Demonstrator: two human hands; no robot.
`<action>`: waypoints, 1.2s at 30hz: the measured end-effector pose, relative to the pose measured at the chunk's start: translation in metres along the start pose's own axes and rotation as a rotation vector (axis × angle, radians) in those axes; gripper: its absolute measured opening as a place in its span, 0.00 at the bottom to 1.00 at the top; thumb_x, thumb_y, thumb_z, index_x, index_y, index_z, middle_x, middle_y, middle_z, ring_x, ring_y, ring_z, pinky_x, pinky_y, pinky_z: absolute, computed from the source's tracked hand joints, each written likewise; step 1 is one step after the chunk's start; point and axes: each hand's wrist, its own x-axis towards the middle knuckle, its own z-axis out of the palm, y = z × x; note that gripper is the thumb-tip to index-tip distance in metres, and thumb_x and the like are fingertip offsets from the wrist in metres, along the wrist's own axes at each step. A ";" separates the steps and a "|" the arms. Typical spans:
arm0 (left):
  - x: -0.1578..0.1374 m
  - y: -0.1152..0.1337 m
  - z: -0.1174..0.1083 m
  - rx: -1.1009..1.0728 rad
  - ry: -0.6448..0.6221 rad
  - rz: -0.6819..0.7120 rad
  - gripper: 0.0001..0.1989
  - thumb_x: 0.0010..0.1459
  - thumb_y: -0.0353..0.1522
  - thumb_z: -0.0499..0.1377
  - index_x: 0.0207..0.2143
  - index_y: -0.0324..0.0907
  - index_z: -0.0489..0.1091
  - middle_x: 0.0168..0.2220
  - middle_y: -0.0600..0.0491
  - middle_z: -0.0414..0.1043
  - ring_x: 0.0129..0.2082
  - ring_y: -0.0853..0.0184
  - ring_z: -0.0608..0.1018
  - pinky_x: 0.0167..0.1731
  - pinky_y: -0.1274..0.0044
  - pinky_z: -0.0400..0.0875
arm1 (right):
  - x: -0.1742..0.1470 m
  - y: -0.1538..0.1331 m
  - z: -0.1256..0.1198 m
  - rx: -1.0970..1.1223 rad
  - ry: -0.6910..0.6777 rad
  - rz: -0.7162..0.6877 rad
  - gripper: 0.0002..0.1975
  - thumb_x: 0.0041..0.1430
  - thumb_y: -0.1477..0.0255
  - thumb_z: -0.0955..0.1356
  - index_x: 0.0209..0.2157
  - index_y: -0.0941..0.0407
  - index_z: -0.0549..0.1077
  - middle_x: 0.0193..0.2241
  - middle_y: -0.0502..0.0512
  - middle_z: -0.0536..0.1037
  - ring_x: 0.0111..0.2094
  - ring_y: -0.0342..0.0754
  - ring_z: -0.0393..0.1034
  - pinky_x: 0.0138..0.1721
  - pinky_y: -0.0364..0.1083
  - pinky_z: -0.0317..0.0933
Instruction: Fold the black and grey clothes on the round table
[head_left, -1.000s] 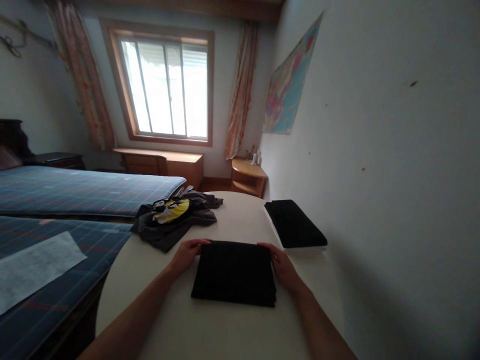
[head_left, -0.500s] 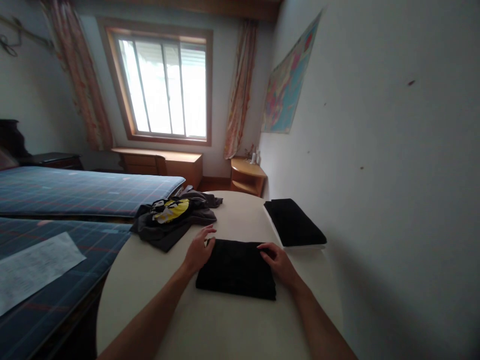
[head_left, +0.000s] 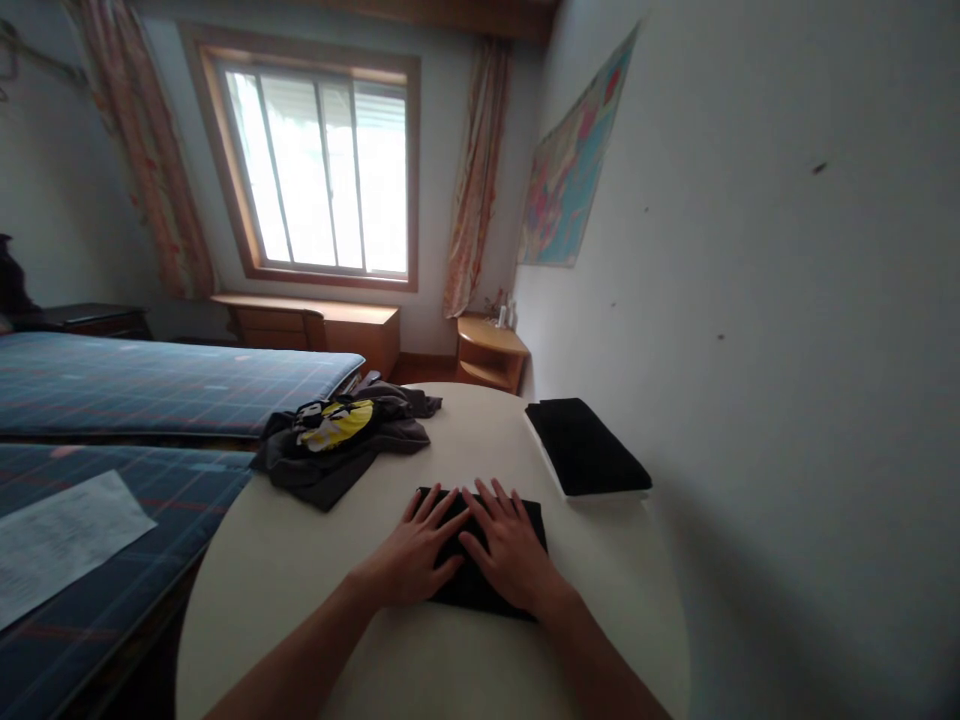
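Note:
A folded black garment [head_left: 480,592] lies flat on the pale round table [head_left: 285,570] in front of me. My left hand [head_left: 420,550] rests palm down on its left part, fingers spread. On its right part lies my right hand [head_left: 510,545], also flat with the fingers apart. The two hands nearly meet over the middle of the cloth and hide much of it. Farther off to the right is a stack of folded clothes [head_left: 589,445], black on top with a white layer below.
A crumpled dark grey T-shirt [head_left: 345,435] with a yellow print lies at the table's far left. Beds with blue plaid mattresses [head_left: 172,375] stand to the left, a printed paper sheet [head_left: 71,545] on the nearer one. A white wall [head_left: 787,420] runs close along the right.
My hands have moved inward from the garment's side edges onto its top and flattened out. The garment sits slightly nearer to me. The stack and the T-shirt remain in place.

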 end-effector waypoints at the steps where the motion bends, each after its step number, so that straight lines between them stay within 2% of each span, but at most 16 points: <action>1: 0.000 -0.001 0.002 -0.011 -0.010 -0.024 0.36 0.64 0.43 0.54 0.70 0.55 0.42 0.72 0.53 0.38 0.71 0.51 0.41 0.66 0.54 0.41 | -0.001 -0.005 0.004 -0.014 -0.074 0.019 0.32 0.67 0.53 0.57 0.68 0.48 0.53 0.69 0.51 0.52 0.70 0.58 0.38 0.68 0.61 0.35; 4: 0.001 -0.007 0.008 -0.043 -0.053 -0.144 0.35 0.66 0.45 0.49 0.70 0.48 0.42 0.72 0.48 0.38 0.71 0.52 0.41 0.66 0.56 0.44 | -0.004 -0.009 0.014 -0.052 -0.186 0.092 0.35 0.66 0.50 0.56 0.69 0.49 0.49 0.70 0.50 0.47 0.70 0.60 0.33 0.68 0.61 0.31; 7: 0.000 -0.020 0.015 -0.028 -0.069 -0.241 0.29 0.68 0.41 0.45 0.69 0.44 0.49 0.71 0.46 0.40 0.70 0.50 0.43 0.64 0.53 0.47 | -0.007 -0.009 0.016 -0.070 -0.203 0.126 0.35 0.66 0.49 0.57 0.69 0.48 0.48 0.70 0.49 0.44 0.70 0.62 0.31 0.68 0.61 0.29; 10: 0.000 -0.034 0.020 -0.011 -0.017 -0.264 0.25 0.68 0.38 0.45 0.66 0.46 0.58 0.70 0.45 0.48 0.70 0.48 0.47 0.63 0.51 0.47 | -0.009 -0.011 0.011 -0.059 -0.225 0.153 0.35 0.65 0.49 0.57 0.69 0.47 0.49 0.71 0.50 0.45 0.70 0.63 0.33 0.67 0.62 0.29; 13: 0.002 -0.044 0.022 -0.087 0.071 -0.346 0.25 0.67 0.38 0.46 0.65 0.44 0.58 0.67 0.44 0.57 0.68 0.51 0.54 0.64 0.53 0.46 | -0.007 -0.013 0.002 -0.025 -0.271 0.164 0.35 0.64 0.48 0.58 0.68 0.48 0.54 0.69 0.54 0.52 0.69 0.64 0.41 0.66 0.62 0.35; 17: 0.008 -0.046 0.021 -0.256 0.172 -0.340 0.25 0.64 0.36 0.51 0.63 0.41 0.60 0.61 0.43 0.66 0.64 0.55 0.64 0.65 0.56 0.47 | 0.010 -0.009 -0.011 -0.040 -0.226 0.241 0.31 0.65 0.51 0.58 0.64 0.52 0.63 0.61 0.62 0.67 0.61 0.62 0.60 0.62 0.62 0.47; 20: 0.011 -0.044 0.018 -0.410 0.270 -0.267 0.25 0.60 0.34 0.54 0.60 0.41 0.63 0.58 0.43 0.69 0.60 0.56 0.69 0.63 0.59 0.55 | 0.028 0.000 -0.017 -0.049 -0.210 0.303 0.30 0.64 0.54 0.61 0.61 0.57 0.66 0.56 0.67 0.72 0.56 0.61 0.66 0.57 0.60 0.55; 24: 0.012 -0.039 0.011 -0.680 0.343 -0.231 0.24 0.57 0.33 0.57 0.57 0.43 0.67 0.56 0.46 0.70 0.54 0.59 0.74 0.56 0.67 0.67 | 0.043 0.016 -0.021 0.149 -0.324 0.273 0.30 0.57 0.52 0.67 0.54 0.58 0.73 0.48 0.64 0.78 0.47 0.57 0.73 0.48 0.50 0.63; 27: 0.012 -0.033 0.004 -0.944 0.296 -0.306 0.25 0.56 0.35 0.58 0.57 0.43 0.66 0.47 0.48 0.76 0.44 0.61 0.79 0.45 0.70 0.74 | 0.044 0.024 -0.023 0.316 -0.434 0.231 0.29 0.56 0.50 0.68 0.49 0.58 0.75 0.42 0.61 0.80 0.40 0.54 0.75 0.40 0.46 0.65; 29: 0.013 -0.029 -0.001 -1.102 0.282 -0.356 0.28 0.55 0.37 0.61 0.58 0.42 0.65 0.42 0.49 0.78 0.40 0.61 0.80 0.40 0.72 0.75 | 0.040 0.025 -0.025 0.400 -0.470 0.178 0.26 0.57 0.52 0.68 0.47 0.57 0.75 0.42 0.58 0.80 0.39 0.52 0.75 0.39 0.45 0.65; 31: 0.015 -0.026 -0.004 -1.188 0.316 -0.375 0.29 0.52 0.38 0.64 0.56 0.41 0.66 0.43 0.48 0.78 0.41 0.60 0.80 0.40 0.72 0.75 | 0.034 0.025 -0.027 0.474 -0.448 0.121 0.23 0.58 0.55 0.68 0.48 0.57 0.74 0.43 0.57 0.79 0.41 0.51 0.74 0.41 0.45 0.65; 33: 0.017 -0.026 -0.004 -1.189 0.373 -0.373 0.29 0.51 0.40 0.65 0.55 0.42 0.67 0.48 0.46 0.76 0.44 0.58 0.80 0.42 0.71 0.75 | 0.029 0.025 -0.029 0.518 -0.405 0.113 0.20 0.59 0.58 0.68 0.48 0.56 0.72 0.44 0.56 0.79 0.41 0.50 0.73 0.42 0.45 0.65; 36: 0.021 -0.030 0.002 -1.003 0.454 -0.400 0.25 0.57 0.44 0.59 0.54 0.42 0.68 0.53 0.45 0.74 0.47 0.57 0.78 0.48 0.66 0.73 | 0.027 0.031 -0.038 0.488 -0.296 0.168 0.17 0.59 0.61 0.68 0.46 0.56 0.72 0.42 0.55 0.79 0.41 0.50 0.73 0.42 0.46 0.65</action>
